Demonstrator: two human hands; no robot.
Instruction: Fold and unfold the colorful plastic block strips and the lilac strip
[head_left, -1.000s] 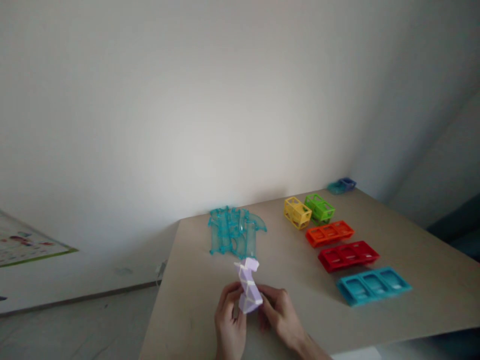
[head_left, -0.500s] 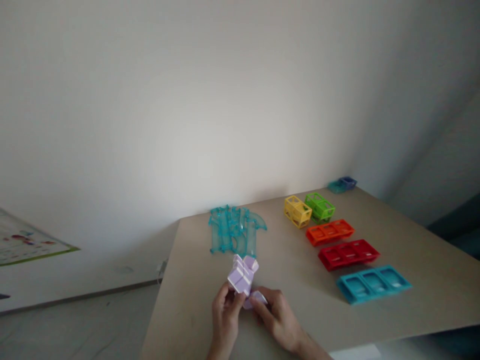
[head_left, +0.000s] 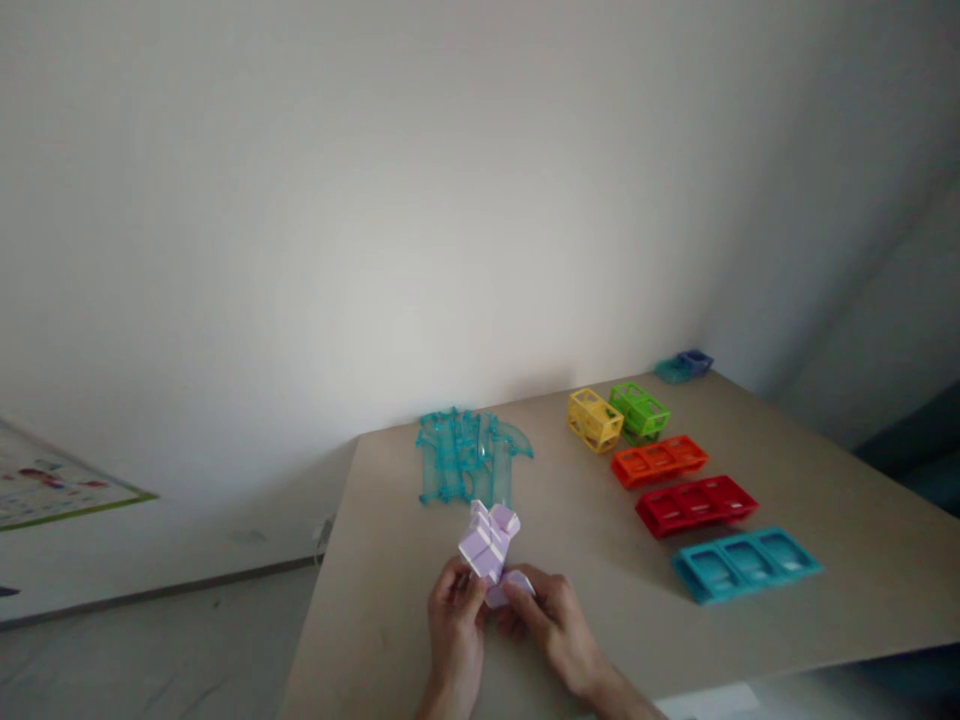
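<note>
A light purple block piece with white edges (head_left: 484, 545) is held up over the near part of the table, its blocky segments joined at angles. My left hand (head_left: 456, 620) pinches its lower left side between thumb and fingers. On the lower right, my right hand (head_left: 551, 620) grips a rounded lobe of the same piece, thumb on top. The fingertips behind the piece are partly hidden. Just beyond it, a cluster of clear teal plastic track-like parts (head_left: 469, 455) lies flat on the table.
On the right of the table (head_left: 570, 560) stand a yellow frame (head_left: 595, 420), a green frame (head_left: 639, 410), an orange tray (head_left: 660, 461), a red tray (head_left: 697, 505) and a blue tray (head_left: 746, 565). A dark blue piece (head_left: 696, 362) sits in the far corner, against the wall.
Both hands and the purple piece have shifted very slightly up and to the right. The grip stays the same, and the things on the table have not moved.
</note>
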